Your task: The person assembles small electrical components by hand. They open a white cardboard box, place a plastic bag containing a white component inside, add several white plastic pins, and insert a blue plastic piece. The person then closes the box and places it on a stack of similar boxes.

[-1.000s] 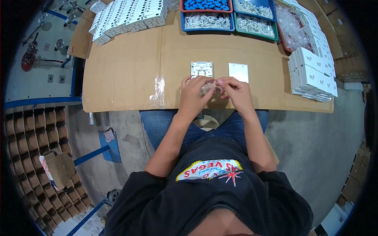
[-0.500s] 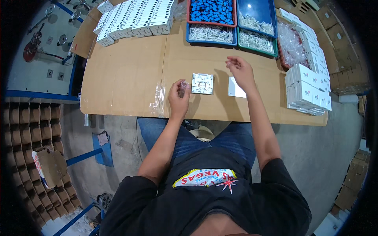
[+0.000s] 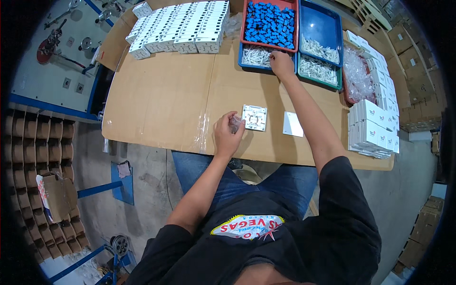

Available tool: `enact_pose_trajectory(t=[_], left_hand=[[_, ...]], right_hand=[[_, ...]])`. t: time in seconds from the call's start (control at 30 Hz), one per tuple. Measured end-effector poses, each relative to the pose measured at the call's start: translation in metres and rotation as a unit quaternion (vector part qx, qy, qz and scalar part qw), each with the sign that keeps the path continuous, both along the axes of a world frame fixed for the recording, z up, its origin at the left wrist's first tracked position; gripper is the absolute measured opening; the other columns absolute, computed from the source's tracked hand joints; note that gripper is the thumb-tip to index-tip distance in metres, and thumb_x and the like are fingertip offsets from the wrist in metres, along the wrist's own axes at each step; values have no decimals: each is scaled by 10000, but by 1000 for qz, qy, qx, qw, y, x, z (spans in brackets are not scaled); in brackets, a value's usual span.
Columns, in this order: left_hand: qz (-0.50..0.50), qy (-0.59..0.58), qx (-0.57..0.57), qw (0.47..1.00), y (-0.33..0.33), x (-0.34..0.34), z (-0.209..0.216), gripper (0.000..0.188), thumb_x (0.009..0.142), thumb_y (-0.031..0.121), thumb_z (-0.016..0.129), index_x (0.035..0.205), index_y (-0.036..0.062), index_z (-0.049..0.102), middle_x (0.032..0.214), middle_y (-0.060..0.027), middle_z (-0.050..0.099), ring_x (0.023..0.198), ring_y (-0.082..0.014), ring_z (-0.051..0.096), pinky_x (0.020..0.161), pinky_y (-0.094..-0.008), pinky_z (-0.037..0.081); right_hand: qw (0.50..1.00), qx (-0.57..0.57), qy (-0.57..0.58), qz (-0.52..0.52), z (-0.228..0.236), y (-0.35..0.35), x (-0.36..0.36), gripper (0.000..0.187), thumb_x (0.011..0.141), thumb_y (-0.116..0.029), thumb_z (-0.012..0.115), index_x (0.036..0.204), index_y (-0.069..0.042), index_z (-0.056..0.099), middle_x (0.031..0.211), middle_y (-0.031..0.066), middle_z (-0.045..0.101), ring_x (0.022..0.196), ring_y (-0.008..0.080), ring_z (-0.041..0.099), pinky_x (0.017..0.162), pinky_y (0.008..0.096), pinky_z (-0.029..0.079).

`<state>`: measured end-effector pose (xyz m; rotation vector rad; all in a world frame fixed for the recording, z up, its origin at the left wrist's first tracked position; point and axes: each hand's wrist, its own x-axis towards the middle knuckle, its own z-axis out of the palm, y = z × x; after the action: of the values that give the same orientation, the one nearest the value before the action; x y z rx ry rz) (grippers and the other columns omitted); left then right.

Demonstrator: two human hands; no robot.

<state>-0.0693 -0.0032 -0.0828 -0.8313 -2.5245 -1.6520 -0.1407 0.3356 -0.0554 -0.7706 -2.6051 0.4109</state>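
Observation:
My left hand [image 3: 229, 135] is closed around a small crumpled clear plastic bag [image 3: 235, 124]. Right beside it, a square white switch-like unit [image 3: 254, 118] lies with its metal-framed back up. My right hand [image 3: 282, 64] reaches over the near edge of a blue tray [image 3: 254, 69] full of slim white pieces [image 3: 256, 55]. Its fingers point down and are mostly hidden, so I cannot see whether they hold a piece. A flat white square plate [image 3: 292, 124] lies on the cardboard, left of my right forearm.
A red tray [image 3: 296, 28] of blue pieces sits behind the white pieces. To its right are another blue tray [image 3: 320, 19] and a green-rimmed tray [image 3: 319, 84]. Boxed white units [image 3: 178, 28] fill the far left; stacked white boxes [image 3: 373, 128] and clear bags [image 3: 356, 76] stand right.
My right hand has moved forward from above the white plate to the blue tray of white pieces. My left hand stays by the unit with the plastic bag. The whole view has shifted slightly.

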Motion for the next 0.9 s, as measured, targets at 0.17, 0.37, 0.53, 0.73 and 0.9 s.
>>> enact_pose_trajectory(t=[0.17, 0.37, 0.53, 0.73, 0.9], left_hand=[[-13, 42, -25, 999, 0, 1, 7, 414, 853, 263, 790, 1190, 63, 658, 1006, -82, 687, 905, -234, 642, 910, -390, 420], [-21, 52, -24, 998, -1, 0, 8, 417, 849, 271, 792, 1191, 75, 656, 996, -76, 688, 901, -235, 643, 902, -393, 415], [-20, 47, -16, 999, 0, -1, 6, 401, 843, 275, 796, 1176, 93, 667, 995, -63, 689, 897, -234, 641, 888, -391, 414], [-51, 48, -23, 997, -3, -1, 11, 409, 831, 238, 816, 1186, 94, 671, 1008, -61, 687, 931, -231, 645, 873, -370, 428], [-68, 53, -5, 996, -2, -2, 9, 396, 811, 176, 804, 1168, 75, 669, 1042, -90, 686, 975, -273, 651, 884, -388, 462]], right_hand=[[997, -4, -39, -65, -11, 9, -14, 163, 842, -151, 662, 959, -100, 764, 962, 204, 741, 950, 392, 715, 844, 506, 565], [998, -47, 23, -32, -14, 22, -10, 169, 859, -163, 679, 979, -93, 776, 984, 217, 738, 956, 391, 718, 850, 473, 567], [981, -92, 172, 14, -3, 16, 22, 172, 918, -188, 704, 1028, -70, 763, 955, 182, 747, 871, 347, 722, 764, 410, 544], [900, -383, 186, 90, 4, -108, 100, 143, 931, -113, 714, 1027, -12, 746, 882, 51, 752, 807, 99, 673, 739, 282, 531], [884, -430, 151, 104, 3, -178, 132, 144, 928, -99, 730, 1036, -4, 729, 896, 49, 732, 786, 105, 651, 712, 274, 521]])
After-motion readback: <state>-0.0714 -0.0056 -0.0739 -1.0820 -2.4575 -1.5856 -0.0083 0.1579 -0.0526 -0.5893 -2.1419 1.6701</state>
